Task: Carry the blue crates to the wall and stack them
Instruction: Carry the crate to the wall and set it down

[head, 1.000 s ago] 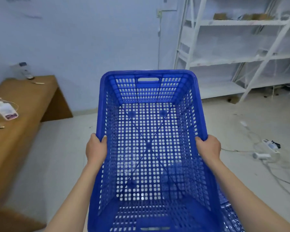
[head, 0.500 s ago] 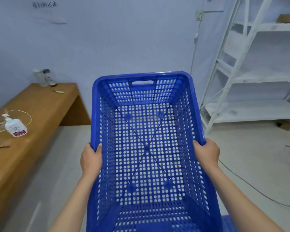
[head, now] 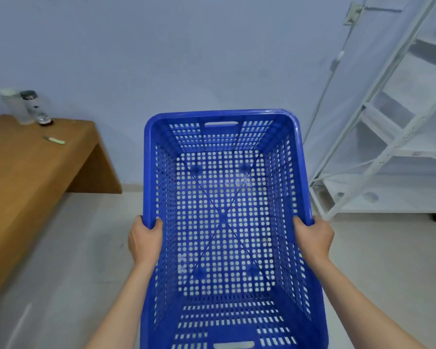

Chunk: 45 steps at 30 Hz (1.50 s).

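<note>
A blue perforated plastic crate (head: 300, 157) fills the middle of the view, held off the floor with its open top toward me and nothing inside. My left hand (head: 144, 241) grips its left rim. My right hand (head: 314, 238) grips the right rim at the same height. The pale blue wall (head: 186, 59) rises just beyond the crate's far end. No other crate shows in this frame.
A wooden bench (head: 28, 167) runs along the left, with two bottles (head: 27, 107) and a small pen-like item (head: 54, 140) on it. White metal shelving (head: 388, 152) leans at the right. A cable (head: 330, 79) hangs down the wall. The floor (head: 81, 248) is pale concrete.
The view has swung left and closer to the wall. The shelving slid to the right edge, the floor cables left the view, and the bench end came nearer. Both hands keep their grip.
</note>
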Available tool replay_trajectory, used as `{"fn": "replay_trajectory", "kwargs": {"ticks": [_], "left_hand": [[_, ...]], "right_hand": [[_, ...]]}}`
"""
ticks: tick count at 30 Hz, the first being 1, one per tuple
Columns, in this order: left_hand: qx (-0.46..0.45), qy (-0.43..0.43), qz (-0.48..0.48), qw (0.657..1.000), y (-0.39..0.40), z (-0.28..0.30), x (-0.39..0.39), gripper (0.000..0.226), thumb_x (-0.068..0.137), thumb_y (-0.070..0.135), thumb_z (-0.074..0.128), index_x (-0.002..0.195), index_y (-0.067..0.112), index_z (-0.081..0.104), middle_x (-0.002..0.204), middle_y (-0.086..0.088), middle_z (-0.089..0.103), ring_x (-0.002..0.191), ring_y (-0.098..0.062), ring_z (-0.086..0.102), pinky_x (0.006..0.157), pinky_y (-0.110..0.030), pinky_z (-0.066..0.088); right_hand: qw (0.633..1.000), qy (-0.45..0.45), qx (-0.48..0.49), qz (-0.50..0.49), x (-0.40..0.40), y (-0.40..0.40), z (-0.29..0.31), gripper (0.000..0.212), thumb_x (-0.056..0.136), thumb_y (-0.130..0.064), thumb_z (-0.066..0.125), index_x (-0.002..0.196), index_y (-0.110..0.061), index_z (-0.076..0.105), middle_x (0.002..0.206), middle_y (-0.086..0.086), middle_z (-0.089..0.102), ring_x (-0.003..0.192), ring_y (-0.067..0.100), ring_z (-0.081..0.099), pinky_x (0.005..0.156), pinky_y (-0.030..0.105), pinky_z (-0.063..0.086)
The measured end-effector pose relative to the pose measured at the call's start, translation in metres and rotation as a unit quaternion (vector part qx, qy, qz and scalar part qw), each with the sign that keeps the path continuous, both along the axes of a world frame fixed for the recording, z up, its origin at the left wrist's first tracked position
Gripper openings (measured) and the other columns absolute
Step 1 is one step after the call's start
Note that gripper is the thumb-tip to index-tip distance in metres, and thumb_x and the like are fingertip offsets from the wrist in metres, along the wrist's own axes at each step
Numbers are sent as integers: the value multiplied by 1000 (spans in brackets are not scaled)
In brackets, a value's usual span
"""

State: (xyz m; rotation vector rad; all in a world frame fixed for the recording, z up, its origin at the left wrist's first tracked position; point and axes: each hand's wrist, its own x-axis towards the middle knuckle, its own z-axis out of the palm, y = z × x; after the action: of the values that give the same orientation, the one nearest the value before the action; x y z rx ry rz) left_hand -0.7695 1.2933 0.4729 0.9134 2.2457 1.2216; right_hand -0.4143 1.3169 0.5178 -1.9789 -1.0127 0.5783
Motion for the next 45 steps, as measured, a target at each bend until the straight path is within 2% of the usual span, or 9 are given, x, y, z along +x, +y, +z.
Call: {"fn": "replay_trajectory", "kwargs": {"ticks": [12,21,24,28,32,35,37,42,45], "left_hand": [[-29,-32,31,999,233,-62,-1,19,87,20,65,103,11,63,95,-15,69,86,-35,66,77,-41,50],[-180,-191,67,963,347,-177,-14,24,82,32,71,100,17,64,99,-11,73,87,-31,70,81,-53,57],[-196,-272,120,935,361,-210,-5,30,79,32,75,99,12,64,99,-13,72,86,-32,69,79,-53,58],[-226,-424,192,856,383,-269,7,22,92,8,67,111,5,57,99,-14,64,88,-33,61,78,-48,55],[-244,-526,229,782,402,-335,20,27,93,9,65,117,9,52,99,-16,60,68,-30,56,44,-32,52],[-228,-574,278,736,419,-382,32,38,95,8,63,131,3,50,123,-20,61,107,-43,62,81,-50,57],[-230,-592,298,712,432,-412,38,47,93,8,65,137,4,47,131,-20,60,120,-43,58,87,-53,54],[-206,-633,308,680,452,-496,54,62,83,5,74,138,13,46,129,-20,63,112,-42,64,86,-61,55],[-193,-651,345,648,469,-543,68,40,91,2,63,128,10,50,129,-20,61,109,-39,63,97,-60,49]], "right_hand": [[998,31,-47,35,-9,268,-63,25,77,-25,64,66,-5,58,61,9,60,56,25,55,52,32,45],[972,-102,-116,178,-31,481,-101,28,81,-38,59,75,-11,62,68,6,64,67,28,62,63,35,52],[940,-187,-120,258,-59,545,-123,30,83,-35,60,75,-6,59,75,14,66,72,34,63,64,35,50],[869,-320,-82,368,-109,612,-159,31,86,-33,62,87,-2,64,88,21,68,82,38,64,69,38,47],[799,-373,-69,467,-154,668,-221,34,87,-32,62,93,2,65,92,25,68,87,41,65,74,43,49],[766,-390,-62,508,-182,704,-274,34,90,-29,59,96,4,64,96,26,66,92,41,64,75,45,48],[761,-391,-66,514,-201,726,-317,33,93,-27,55,104,3,63,105,24,66,102,40,61,79,44,48],[739,-442,-122,494,-239,768,-433,23,91,-12,58,111,-2,65,113,17,67,108,35,61,88,41,47],[725,-459,-148,492,-251,780,-494,23,87,-2,58,109,-5,66,112,14,68,107,32,61,91,39,44]]}}
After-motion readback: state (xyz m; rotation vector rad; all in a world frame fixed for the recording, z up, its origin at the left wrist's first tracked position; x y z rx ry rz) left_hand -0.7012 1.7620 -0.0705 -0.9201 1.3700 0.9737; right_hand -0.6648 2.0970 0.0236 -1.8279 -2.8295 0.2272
